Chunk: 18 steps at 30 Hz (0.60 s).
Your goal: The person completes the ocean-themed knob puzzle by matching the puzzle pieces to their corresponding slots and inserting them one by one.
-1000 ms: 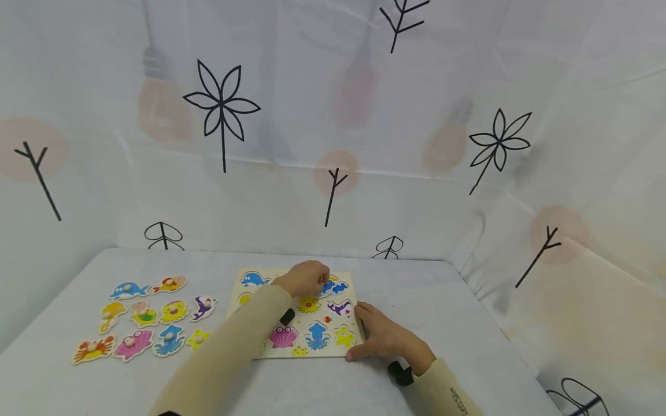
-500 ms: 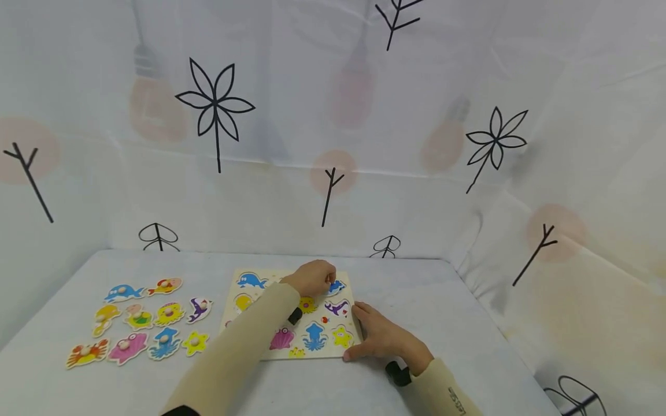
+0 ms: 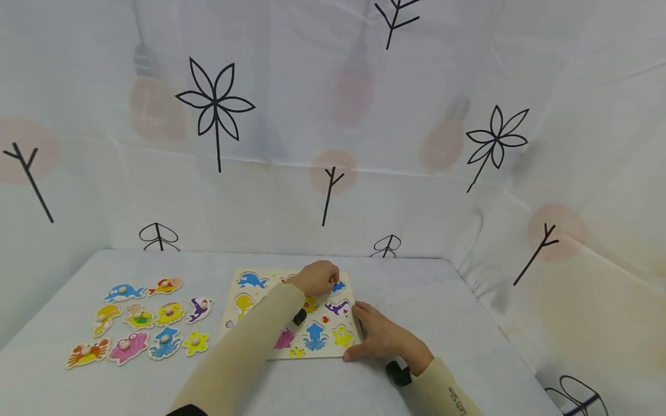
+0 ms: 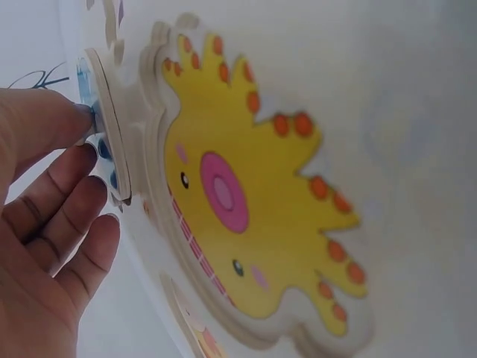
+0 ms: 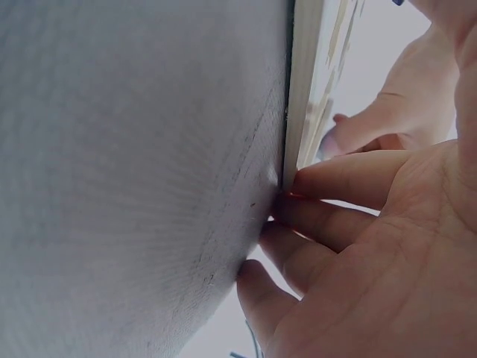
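Note:
A cream peg puzzle board [image 3: 265, 353] with sea-animal pictures in its recesses lies on the table. Over its upper right corner, my left hand [image 3: 314, 278] pinches a blue wooden puzzle piece [image 4: 93, 112] between thumb and finger. The piece lies at the board's surface; whether it sits fully in a recess I cannot tell. Beside it in the left wrist view is a yellow octopus picture [image 4: 253, 194] in its recess. My right hand [image 3: 387, 336] rests at the board's right edge, thumb near the front corner, fingertips touching the edge and the table.
Loose knobbed pieces lie in rows on the left of the table, among them a blue whale [image 3: 125, 292], a red crab [image 3: 87, 353], a blue squid [image 3: 165, 343] and a yellow star [image 3: 195, 342]. A patterned cloth [image 3: 270, 202] hangs behind the white table [image 3: 416, 289].
My left hand has moved a little to the right with the blue piece, covering more of the upper right picture. The right hand stays at the board's edge. The head view has shifted slightly.

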Tool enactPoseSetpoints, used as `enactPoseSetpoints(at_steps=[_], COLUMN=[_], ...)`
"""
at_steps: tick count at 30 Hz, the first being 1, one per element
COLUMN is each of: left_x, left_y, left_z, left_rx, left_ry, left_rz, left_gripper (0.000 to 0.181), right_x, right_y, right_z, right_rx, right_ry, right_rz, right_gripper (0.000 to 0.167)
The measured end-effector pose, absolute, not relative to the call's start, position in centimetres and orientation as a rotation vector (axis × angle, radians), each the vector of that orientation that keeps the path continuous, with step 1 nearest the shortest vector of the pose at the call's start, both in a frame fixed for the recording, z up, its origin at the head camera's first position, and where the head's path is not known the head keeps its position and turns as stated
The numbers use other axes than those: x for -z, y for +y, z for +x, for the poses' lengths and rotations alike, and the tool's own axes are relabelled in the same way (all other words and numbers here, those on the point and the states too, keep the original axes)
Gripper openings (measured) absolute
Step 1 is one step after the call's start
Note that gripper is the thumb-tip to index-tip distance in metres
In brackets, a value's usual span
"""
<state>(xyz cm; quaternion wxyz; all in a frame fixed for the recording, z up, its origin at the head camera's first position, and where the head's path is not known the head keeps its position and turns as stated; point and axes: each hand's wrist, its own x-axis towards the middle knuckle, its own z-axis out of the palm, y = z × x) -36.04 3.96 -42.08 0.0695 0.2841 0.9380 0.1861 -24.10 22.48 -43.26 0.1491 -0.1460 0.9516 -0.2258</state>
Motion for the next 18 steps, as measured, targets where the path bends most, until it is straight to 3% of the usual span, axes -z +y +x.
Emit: enactPoseSetpoints(at_steps=[18], left_x=[41.81], left_y=[3.94], left_z=[-35.80], left_rx=[-0.626], left_ry=[2.790], left_rz=[0.778], left_gripper=[0.009], right_x=[43.52], right_y=[22.47], right_z=[-24.28], right_rx=[0.622], right_ry=[2.736], right_rz=[-0.409], right_gripper=[0.112])
